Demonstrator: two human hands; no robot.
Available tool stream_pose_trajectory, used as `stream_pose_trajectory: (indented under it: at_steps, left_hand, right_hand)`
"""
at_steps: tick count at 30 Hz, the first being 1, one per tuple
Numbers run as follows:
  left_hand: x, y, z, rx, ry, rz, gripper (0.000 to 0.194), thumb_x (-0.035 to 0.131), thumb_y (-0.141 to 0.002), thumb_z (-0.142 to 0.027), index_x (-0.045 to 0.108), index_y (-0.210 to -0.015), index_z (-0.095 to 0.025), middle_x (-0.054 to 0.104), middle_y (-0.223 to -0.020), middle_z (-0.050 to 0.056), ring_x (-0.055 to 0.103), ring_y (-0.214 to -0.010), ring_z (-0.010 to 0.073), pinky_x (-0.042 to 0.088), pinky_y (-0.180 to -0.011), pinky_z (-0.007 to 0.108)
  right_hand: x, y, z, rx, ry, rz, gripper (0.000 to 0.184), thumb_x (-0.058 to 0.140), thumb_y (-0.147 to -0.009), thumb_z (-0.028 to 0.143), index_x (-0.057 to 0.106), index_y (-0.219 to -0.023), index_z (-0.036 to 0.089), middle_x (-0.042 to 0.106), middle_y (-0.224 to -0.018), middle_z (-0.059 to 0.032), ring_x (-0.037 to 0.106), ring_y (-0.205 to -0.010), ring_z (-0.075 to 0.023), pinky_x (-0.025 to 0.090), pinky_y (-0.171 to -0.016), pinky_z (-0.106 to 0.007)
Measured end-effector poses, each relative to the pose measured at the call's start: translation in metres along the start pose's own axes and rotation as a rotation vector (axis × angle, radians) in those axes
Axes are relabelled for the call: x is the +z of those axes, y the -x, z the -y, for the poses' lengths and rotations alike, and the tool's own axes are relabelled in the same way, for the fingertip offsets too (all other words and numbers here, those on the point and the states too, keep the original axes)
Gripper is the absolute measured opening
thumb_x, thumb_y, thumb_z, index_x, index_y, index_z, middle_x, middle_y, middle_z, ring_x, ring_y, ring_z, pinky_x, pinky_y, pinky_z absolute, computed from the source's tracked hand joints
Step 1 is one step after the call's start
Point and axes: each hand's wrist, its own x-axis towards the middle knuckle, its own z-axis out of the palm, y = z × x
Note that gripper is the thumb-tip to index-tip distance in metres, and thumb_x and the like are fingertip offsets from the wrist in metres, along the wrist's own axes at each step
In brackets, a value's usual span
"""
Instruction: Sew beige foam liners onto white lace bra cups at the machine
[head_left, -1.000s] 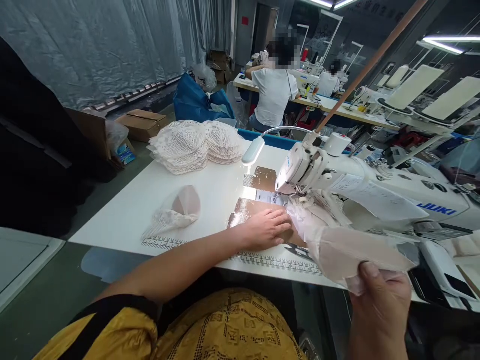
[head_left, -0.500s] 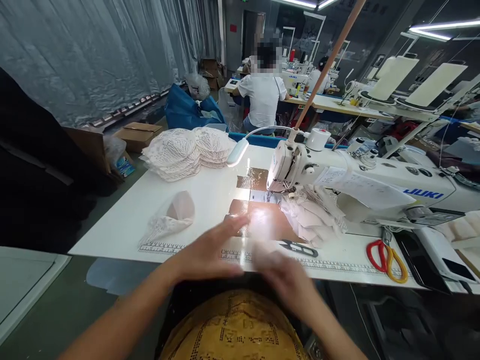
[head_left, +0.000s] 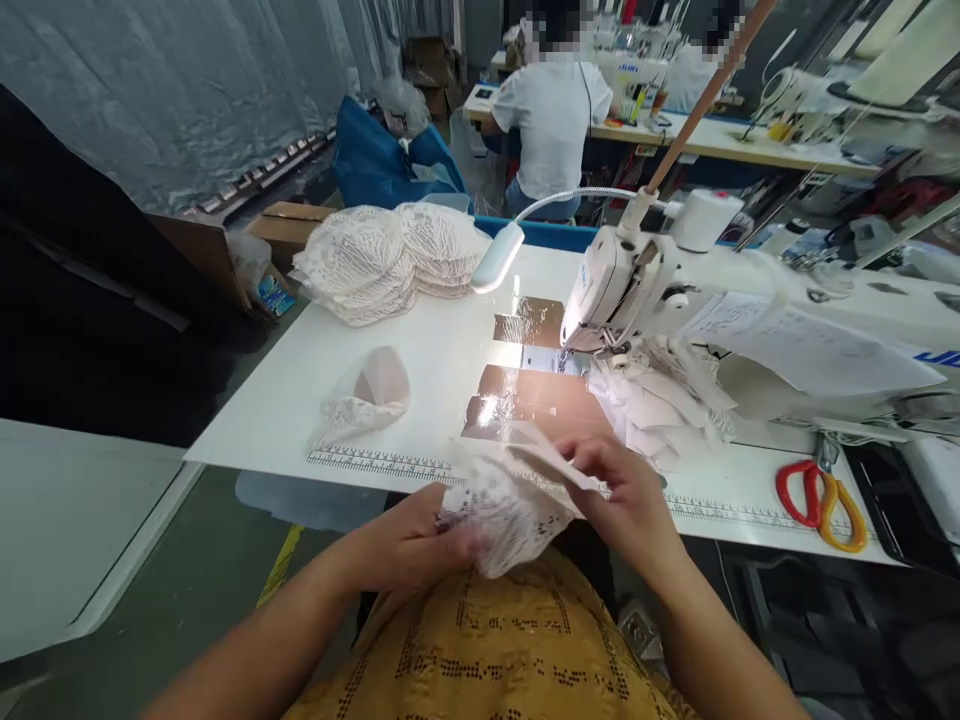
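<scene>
A white lace piece [head_left: 504, 515] with a sheer, plain part hangs between my hands at the table's front edge. My left hand [head_left: 427, 540] is closed on its lace side, thumb on top. My right hand [head_left: 619, 490] pinches the plain fabric edge at the other side. Beyond them stands a white sewing machine [head_left: 615, 290], its needle area lit, with brown tape on the table before it. A heap of pale fabric pieces [head_left: 652, 410] lies beside the needle. Another lace cup piece [head_left: 367, 395] rests on the table to the left.
Stacked lace pieces [head_left: 360, 265] sit at the back left, near a small lamp [head_left: 499, 258]. Red and yellow scissors [head_left: 825, 500] and a dark phone [head_left: 877, 500] lie at the right. A ruler strip [head_left: 382, 465] runs along the front edge. A person in white [head_left: 551, 125] sits ahead.
My hands, blurred and farther over the table before, are now closer to my body with the lace piece held between them. The view has tilted down and shifted left.
</scene>
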Motion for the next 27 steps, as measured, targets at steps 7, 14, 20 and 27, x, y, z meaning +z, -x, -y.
stream_pose_trajectory:
  at_steps: [7,14,20,27]
  left_hand:
    - [-0.006,-0.029,0.001,-0.017,-0.074,-0.184,0.080,0.068,-0.083,-0.042,0.025,-0.151,-0.031,0.054,-0.123,0.009,0.057,-0.096,0.0196,0.050,-0.084,0.033]
    - [-0.020,-0.058,0.017,-0.140,0.430,0.151,0.041,0.068,-0.082,-0.040,0.064,-0.111,-0.011,0.064,-0.092,0.007,0.061,-0.081,0.0183,0.051,-0.073,0.028]
    - [-0.021,-0.065,0.013,-0.121,0.427,0.071,0.025,0.064,-0.086,-0.032,0.064,-0.099,-0.010,0.062,-0.092,0.007,0.059,-0.079,0.0172,0.048,-0.070,0.026]
    - [-0.026,-0.070,0.013,-0.160,0.342,-0.064,0.025,0.068,-0.083,-0.031,0.062,-0.098,-0.012,0.060,-0.084,0.003,0.054,-0.073,0.0134,0.044,-0.065,0.022]
  right_hand:
    - [0.028,-0.001,-0.029,0.412,-0.661,0.453,0.018,0.077,-0.072,0.030,0.063,-0.076,0.018,0.062,-0.068,0.0021,0.054,-0.061,-0.0125,0.046,-0.061,-0.026]
    - [0.022,-0.010,-0.028,0.402,-0.727,0.204,0.028,0.082,-0.068,0.025,0.061,-0.087,0.022,0.062,-0.076,0.0035,0.054,-0.064,-0.0096,0.044,-0.057,-0.019]
    - [0.017,-0.020,-0.036,0.259,-0.424,0.042,0.037,0.068,-0.083,0.035,0.057,-0.117,0.025,0.063,-0.080,0.0003,0.057,-0.067,-0.0130,0.048,-0.062,-0.025]
    - [0.006,-0.035,-0.035,0.162,-0.279,0.187,0.032,0.051,-0.092,0.042,0.059,-0.070,0.020,0.057,-0.072,-0.0005,0.052,-0.068,-0.0147,0.043,-0.063,-0.028]
